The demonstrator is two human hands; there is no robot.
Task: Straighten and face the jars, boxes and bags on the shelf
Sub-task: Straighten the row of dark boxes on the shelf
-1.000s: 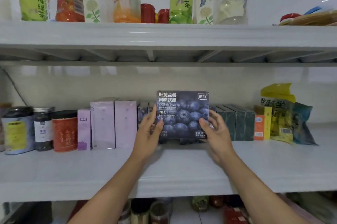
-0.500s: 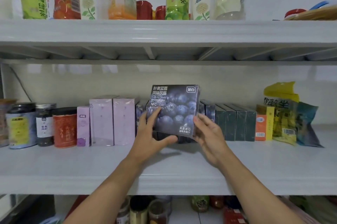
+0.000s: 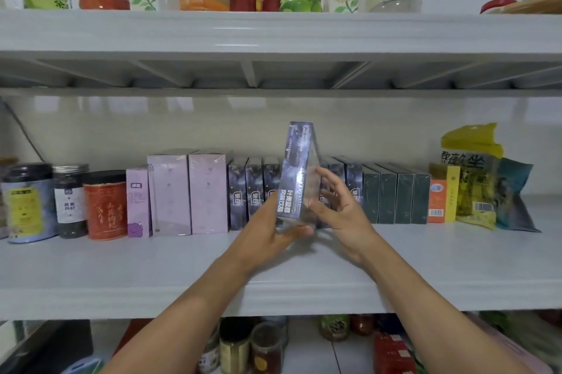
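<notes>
Both hands raised — left (image 3: 267,229) gripping, right (image 3: 340,206) splayed

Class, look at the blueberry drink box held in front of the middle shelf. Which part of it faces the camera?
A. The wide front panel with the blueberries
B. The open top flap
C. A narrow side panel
C: the blueberry drink box shows only its slim side with vertical lettering, held up by the left hand, the right hand open beside it.

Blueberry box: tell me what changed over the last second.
The blueberry box was turned from front-facing to narrow spine toward the camera and lifted slightly. The left hand keeps hold at its bottom; the right hand has opened, fingers spread beside it. The shelved boxes, jars and bags stayed put.
</notes>
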